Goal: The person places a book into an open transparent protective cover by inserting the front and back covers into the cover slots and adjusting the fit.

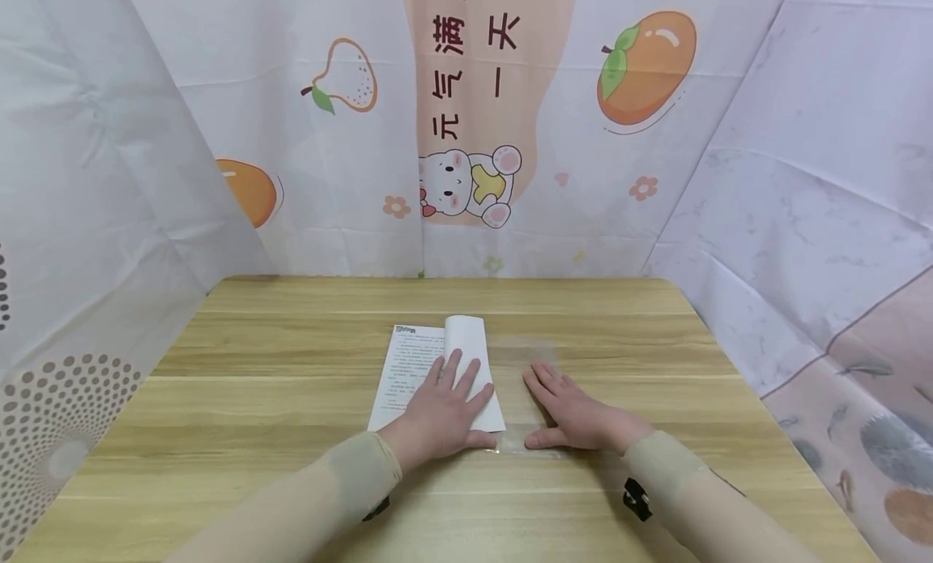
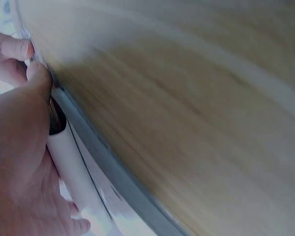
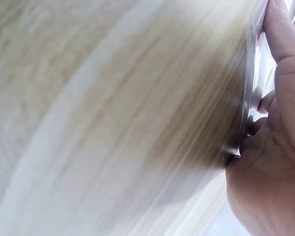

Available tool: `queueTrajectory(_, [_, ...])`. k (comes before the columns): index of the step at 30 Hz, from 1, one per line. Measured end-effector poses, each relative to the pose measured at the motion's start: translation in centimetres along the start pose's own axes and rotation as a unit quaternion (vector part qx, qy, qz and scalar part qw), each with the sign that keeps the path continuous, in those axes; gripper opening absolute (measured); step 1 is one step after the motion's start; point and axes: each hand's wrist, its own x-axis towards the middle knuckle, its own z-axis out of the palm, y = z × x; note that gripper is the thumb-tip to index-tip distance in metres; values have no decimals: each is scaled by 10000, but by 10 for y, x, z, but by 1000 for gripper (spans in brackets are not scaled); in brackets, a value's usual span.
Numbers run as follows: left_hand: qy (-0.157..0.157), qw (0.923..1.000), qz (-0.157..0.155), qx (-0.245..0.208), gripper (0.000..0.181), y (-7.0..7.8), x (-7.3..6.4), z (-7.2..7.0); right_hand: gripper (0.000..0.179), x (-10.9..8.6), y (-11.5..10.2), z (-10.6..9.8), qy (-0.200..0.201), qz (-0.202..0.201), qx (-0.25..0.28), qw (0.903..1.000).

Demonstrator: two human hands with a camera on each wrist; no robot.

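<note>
A booklet with a printed page (image 1: 408, 364) lies on the table, its white flap (image 1: 464, 336) bent over from the right in a rounded fold. My left hand (image 1: 442, 409) rests on this flap with its fingers spread, the thumb at the lower right corner. In the left wrist view, the flap (image 2: 78, 167) bulges as a curved loop beside the palm (image 2: 19, 147). Clear plastic film (image 1: 513, 441) extends rightward from under the flap. Upon it lies my right hand (image 1: 572, 409), fingers extended and thumb apart. The right wrist view shows the film's shiny edge (image 3: 248, 88) along the hand (image 3: 270, 162).
The wood-grain table (image 1: 291, 482) has rounded far corners. Behind it hangs a printed curtain (image 1: 350, 150) with fruit and a cartoon figure. More pale cloth (image 1: 824, 182) drapes at both sides. A black wrist device (image 1: 636, 498) sits under the right sleeve.
</note>
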Motion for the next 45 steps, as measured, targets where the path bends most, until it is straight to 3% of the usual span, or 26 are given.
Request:
queueTrajectory(11, [15,9985,-492,235,76,8,4,0,105,0,-2,-2,-4,-31,-72,10000])
queueTrajectory(22, [377,9918,-1085,553,71,11,6,3,106,1,-1,-1,15,6,-67,10000])
queueTrajectory(26, [390,9920,-1108,462,71,12,7,4,105,1,-2,-1,38,-21,-84,10000])
queueTrajectory(33, [338,9942,-1018,-76,69,13,8,6,104,0,-1,-1,28,-54,-150,9999])
queueTrajectory(45, [347,9969,-710,-40,70,10,8,10,104,3,7,6,190,-40,142,9997])
